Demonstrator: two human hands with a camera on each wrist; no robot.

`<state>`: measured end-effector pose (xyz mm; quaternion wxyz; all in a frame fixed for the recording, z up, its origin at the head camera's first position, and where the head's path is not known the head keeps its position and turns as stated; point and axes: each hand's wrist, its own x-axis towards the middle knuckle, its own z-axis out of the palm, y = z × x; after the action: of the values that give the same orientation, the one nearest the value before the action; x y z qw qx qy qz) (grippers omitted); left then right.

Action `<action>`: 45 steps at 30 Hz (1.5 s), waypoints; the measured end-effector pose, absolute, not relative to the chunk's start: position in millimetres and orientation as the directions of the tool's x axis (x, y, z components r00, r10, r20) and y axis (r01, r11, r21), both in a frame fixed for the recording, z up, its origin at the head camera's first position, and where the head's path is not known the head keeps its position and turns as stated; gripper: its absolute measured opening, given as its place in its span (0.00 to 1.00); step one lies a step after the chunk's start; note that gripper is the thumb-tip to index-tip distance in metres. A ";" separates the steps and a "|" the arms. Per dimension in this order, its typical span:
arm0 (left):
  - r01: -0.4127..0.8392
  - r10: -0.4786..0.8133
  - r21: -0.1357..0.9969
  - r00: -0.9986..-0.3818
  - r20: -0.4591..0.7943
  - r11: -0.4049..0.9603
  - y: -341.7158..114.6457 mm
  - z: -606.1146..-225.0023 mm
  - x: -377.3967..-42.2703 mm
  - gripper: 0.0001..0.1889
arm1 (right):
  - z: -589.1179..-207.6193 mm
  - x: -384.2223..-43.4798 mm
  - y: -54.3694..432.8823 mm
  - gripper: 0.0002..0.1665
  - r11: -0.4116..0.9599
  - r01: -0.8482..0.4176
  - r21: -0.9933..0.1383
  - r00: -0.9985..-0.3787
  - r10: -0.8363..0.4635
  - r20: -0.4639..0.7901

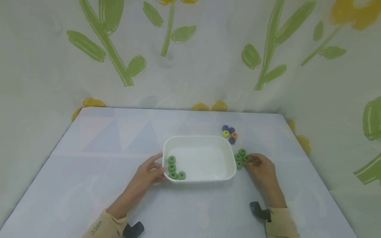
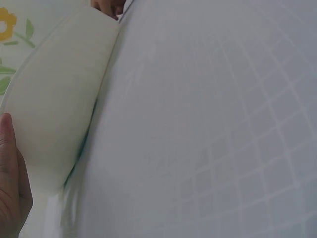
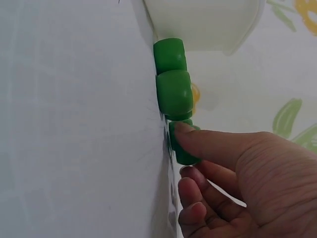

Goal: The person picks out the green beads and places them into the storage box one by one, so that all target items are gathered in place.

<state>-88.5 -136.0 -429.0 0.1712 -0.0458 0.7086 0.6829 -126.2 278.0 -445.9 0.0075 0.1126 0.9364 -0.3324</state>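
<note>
A white rectangular tray [image 1: 202,140] with rounded corners stands on the table. Several green beads [image 1: 171,167] lie inside it along the left end. My left hand [image 1: 150,170] rests against the tray's left end from outside; in the left wrist view its thumb [image 2: 7,134] touches the outer wall. Close to the tray's right end, more green beads [image 1: 239,165] sit bunched on the table. With thumb and fingertips, my right hand [image 1: 263,168] pinches the rightmost green bead [image 3: 184,153] of this bunch. The thumb covers part of that bead in the right wrist view.
Behind the tray's right corner lies a loose group of beads: a yellow bead [image 1: 226,134], an orange bead [image 1: 234,135] and several dark blue or purple ones [image 1: 232,140]. A pale patterned cloth [image 1: 202,208] covers the table. Flower-printed fabric [image 1: 208,72] hangs behind and beside it.
</note>
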 end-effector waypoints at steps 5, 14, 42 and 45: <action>-0.298 0.172 0.953 -0.937 -0.304 0.059 -136.3 -428.0 -88.9 0.34 | -441.6 -125.1 277.2 0.28 0.733 0.217 -0.645 -0.970 0.235 -0.059; -0.297 0.174 0.953 -0.937 -0.302 0.058 -137.2 -426.2 -88.7 0.34 | -418.5 -121.6 257.4 0.24 0.715 0.130 -0.687 -0.960 0.264 0.093; -0.293 0.172 0.953 -0.937 -0.303 0.084 -135.7 -429.3 -91.9 0.34 | -405.0 -134.7 128.7 0.19 0.691 -0.276 -0.668 -0.960 -0.230 0.159; -0.292 0.173 0.953 -0.937 -0.302 0.081 -135.9 -428.8 -92.0 0.34 | -408.0 -138.6 123.0 0.18 0.698 -0.273 -0.662 -0.957 -0.269 0.112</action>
<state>-92.0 -135.9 -428.8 0.1718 -0.0418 0.7148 0.6766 -138.6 123.0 -408.0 -0.0033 -0.1470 0.9215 -0.3595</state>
